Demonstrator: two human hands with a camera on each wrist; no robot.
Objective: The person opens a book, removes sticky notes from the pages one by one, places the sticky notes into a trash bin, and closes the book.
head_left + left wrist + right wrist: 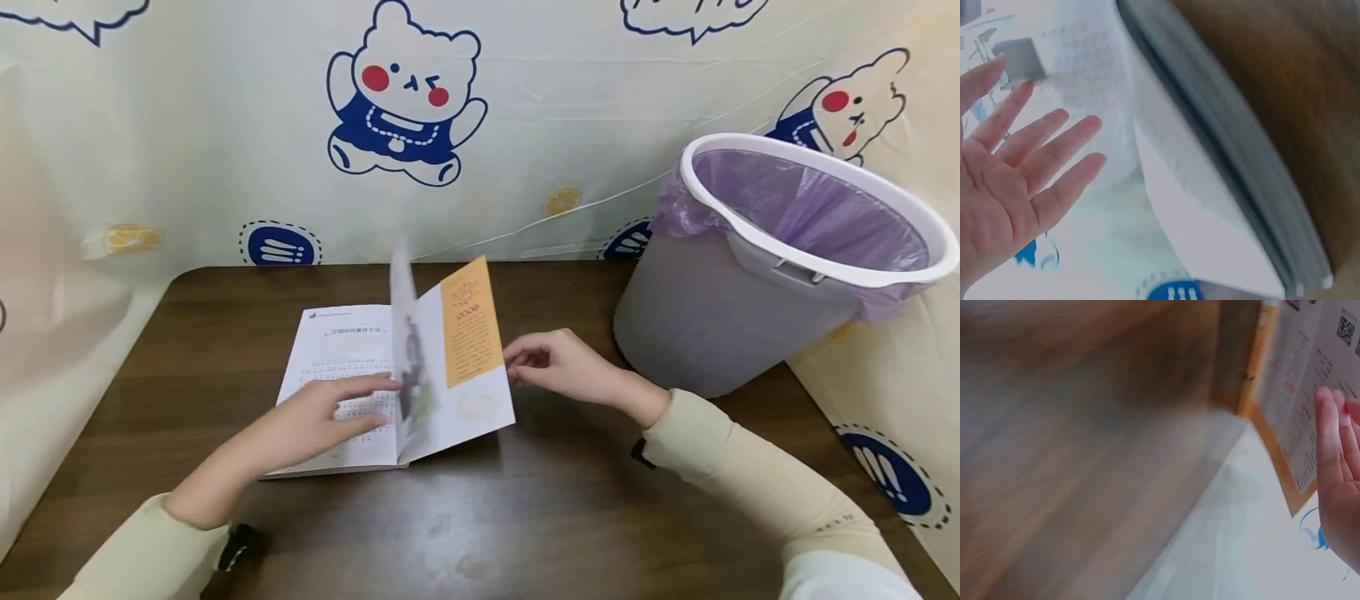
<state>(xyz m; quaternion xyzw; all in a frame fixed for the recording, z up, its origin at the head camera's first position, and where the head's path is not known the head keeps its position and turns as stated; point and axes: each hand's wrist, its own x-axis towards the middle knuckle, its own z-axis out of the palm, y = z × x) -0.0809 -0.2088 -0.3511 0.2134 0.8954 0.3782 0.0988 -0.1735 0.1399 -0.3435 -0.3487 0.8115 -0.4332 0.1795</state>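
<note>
An open book (345, 329) lies on the brown table, its left page showing printed text. One blurred page (405, 300) stands almost upright at the fold. The raised cover (471, 321), with an orange flap on its inner side, leans to the right. My left hand (318, 421) is over the left page, fingers spread and fingertips by the upright page; the left wrist view shows its palm with nothing gripped. By the cover's outer edge is my right hand (566, 367). In the right wrist view its fingers (1329, 434) lie straight along the printed outer side of the cover.
A grey bin (690, 300) with a white rim and purple liner stands at the table's right back. Patterned cloth (525, 100) with cartoon bears hangs behind the table (450, 533) and at its sides.
</note>
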